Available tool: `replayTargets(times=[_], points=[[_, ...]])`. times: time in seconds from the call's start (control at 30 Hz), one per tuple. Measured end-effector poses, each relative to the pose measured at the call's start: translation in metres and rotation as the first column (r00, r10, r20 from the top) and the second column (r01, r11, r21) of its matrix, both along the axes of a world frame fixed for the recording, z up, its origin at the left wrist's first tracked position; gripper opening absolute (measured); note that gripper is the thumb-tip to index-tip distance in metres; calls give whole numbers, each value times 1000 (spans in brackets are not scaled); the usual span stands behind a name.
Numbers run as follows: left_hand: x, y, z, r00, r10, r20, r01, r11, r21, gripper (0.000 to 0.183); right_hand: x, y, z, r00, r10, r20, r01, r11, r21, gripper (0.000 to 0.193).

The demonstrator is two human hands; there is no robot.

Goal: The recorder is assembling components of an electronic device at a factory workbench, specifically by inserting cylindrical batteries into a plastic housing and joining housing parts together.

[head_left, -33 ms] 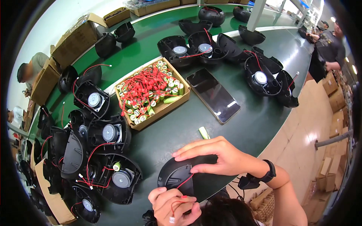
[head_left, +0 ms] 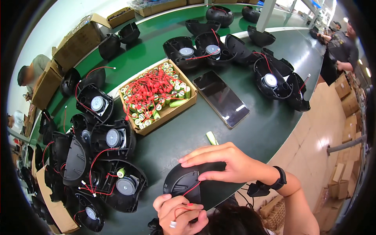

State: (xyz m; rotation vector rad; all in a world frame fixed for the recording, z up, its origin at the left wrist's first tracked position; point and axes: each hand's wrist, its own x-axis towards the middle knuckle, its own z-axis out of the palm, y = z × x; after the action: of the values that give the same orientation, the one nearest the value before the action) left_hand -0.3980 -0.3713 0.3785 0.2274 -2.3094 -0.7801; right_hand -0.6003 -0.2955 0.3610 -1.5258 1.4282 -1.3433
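Observation:
A curved black plastic speaker shell (head_left: 181,185) stands close to me at the table's near edge. My right hand (head_left: 231,162) is closed round its far right side, with the thumb pressed on the inner edge. From beside that thumb a thin red wire (head_left: 192,189) runs down to my left hand (head_left: 178,213), whose curled fingers pinch it. The wire's white connector (head_left: 173,224) pokes out below these fingers. Just beyond my right hand lies a single green battery cell (head_left: 212,138). My hands hide part of the shell.
A cardboard box (head_left: 172,117) of green cells with red wires stands ahead, beside a dark phone (head_left: 221,100). Open speaker shells (head_left: 127,186) crowd the left; others (head_left: 270,81) sit far right. People (head_left: 340,51) are in the background.
The white connector has shifted slightly left and up at my left hand, and its wire loop has swung with it. My right hand and the shell have hardly moved.

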Motion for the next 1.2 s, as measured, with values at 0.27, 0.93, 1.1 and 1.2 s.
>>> replayTargets(times=[0.27,0.93,1.1,1.2], points=[[1,-1,-1,1000,-21,-11,22,999,45,14,1,3,-2,1000,-4,-9,4,999,-45,43],[-3,-3,6,992,-54,-110,59,997,43,16,-6,-16,16,992,123,-42,-121,992,41,35],[-4,-4,6,989,-39,-145,45,998,37,16,-12,-24,22,976,190,-104,-188,982,30,34],[-4,-4,7,987,-37,-157,41,999,24,16,-11,-27,21,974,196,-112,-196,981,7,35]])
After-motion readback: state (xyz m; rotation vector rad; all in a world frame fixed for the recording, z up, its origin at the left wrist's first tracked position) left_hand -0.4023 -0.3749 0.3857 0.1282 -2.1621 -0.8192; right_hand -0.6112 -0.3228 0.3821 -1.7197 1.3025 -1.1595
